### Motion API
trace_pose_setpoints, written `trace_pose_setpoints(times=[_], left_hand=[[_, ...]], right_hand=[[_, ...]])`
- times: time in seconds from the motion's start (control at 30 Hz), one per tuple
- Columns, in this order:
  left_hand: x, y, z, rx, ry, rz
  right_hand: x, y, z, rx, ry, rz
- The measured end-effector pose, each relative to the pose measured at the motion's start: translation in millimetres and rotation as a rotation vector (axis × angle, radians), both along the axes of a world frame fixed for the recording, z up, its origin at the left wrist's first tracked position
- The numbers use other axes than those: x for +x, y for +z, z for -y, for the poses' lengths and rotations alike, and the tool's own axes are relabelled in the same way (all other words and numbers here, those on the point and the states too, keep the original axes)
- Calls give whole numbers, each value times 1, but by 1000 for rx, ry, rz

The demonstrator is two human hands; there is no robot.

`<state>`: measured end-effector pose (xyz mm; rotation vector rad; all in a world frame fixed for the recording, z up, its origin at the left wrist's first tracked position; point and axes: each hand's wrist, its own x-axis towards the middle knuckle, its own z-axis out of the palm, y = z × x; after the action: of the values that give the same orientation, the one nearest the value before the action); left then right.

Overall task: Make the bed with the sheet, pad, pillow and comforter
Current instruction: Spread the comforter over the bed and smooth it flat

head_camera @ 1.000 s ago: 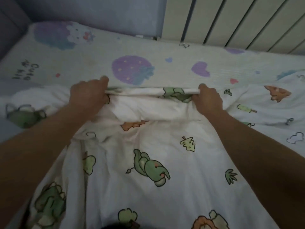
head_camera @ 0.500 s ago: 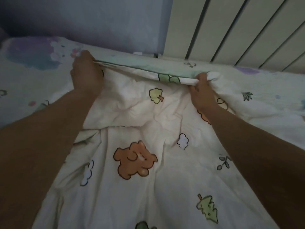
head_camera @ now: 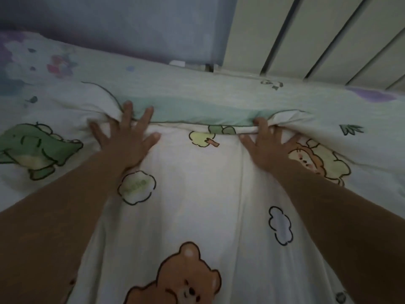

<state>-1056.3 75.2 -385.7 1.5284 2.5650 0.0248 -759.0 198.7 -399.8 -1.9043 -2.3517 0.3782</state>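
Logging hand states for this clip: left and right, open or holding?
Left hand: open, fingers spread, pressing the comforter.
Right hand: open, fingers spread at the comforter's edge.

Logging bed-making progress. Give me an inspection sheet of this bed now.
Surface: printed sheet, pale with purple shapes, exposed beyond the comforter.
Job's things: comforter, white with cartoon animals, spread across the bed; its mint-green edge folded over. Pillow: nothing seen.
Clutter: small white object at the far bed edge.
Hands: left hand and right hand, fingers spread, pressing the comforter near its top edge.
Cables: nothing seen.
Surroundings: blue-grey wall, slatted panel behind the bed.
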Motion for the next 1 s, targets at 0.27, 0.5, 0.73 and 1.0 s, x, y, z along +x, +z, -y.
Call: trace_pose_setpoints(times=[0.27,0.5,0.73,1.0], left_hand=[[-25,-17,-73,94,-39,-78],[-21,-13,-92,171,-8,-50],[-27,-17,-90,182,-79,-62],[-27,-14,-91,191,-129,-72]], right_hand=[[-7,-10,-40,132,69,116],[-6,-6,-43,108,49,71],[-7,19,-51,19,-21,-54],[18,75,-81,7,-321,303]])
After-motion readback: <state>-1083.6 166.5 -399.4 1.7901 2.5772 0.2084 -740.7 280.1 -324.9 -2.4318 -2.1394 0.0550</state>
